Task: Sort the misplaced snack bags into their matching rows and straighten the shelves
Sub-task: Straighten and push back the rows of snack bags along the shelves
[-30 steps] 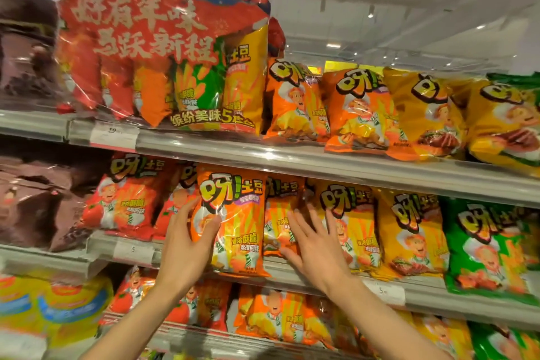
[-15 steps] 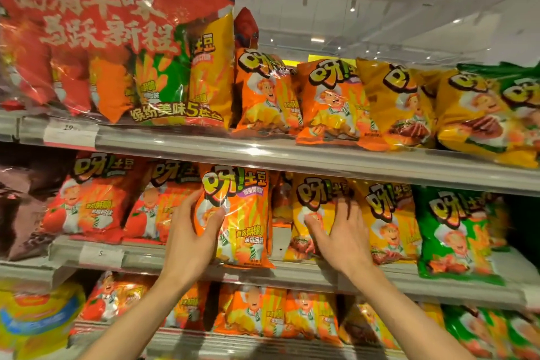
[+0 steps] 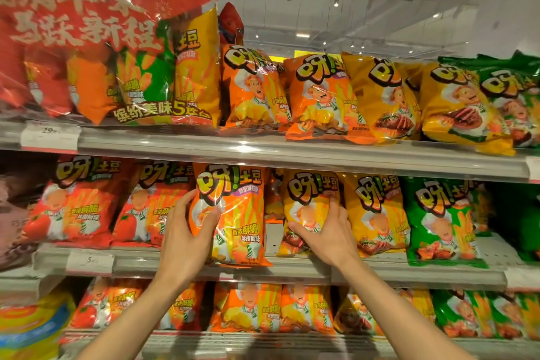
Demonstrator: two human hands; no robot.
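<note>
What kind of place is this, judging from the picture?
Most likely a snack aisle in a supermarket or shop. Rows of matching snack bags fill several tiers of shelf, price tags sit on the shelf edges, and a large multi-pack stands on the top tier.

Snack bags [image 3: 230,213] read "呀!土豆" and "香浓酥脆"; multipack [image 3: 140,73] read "缤纷美味5连包"; middle shelf's price tag [image 3: 89,261] showed "5".
</note>
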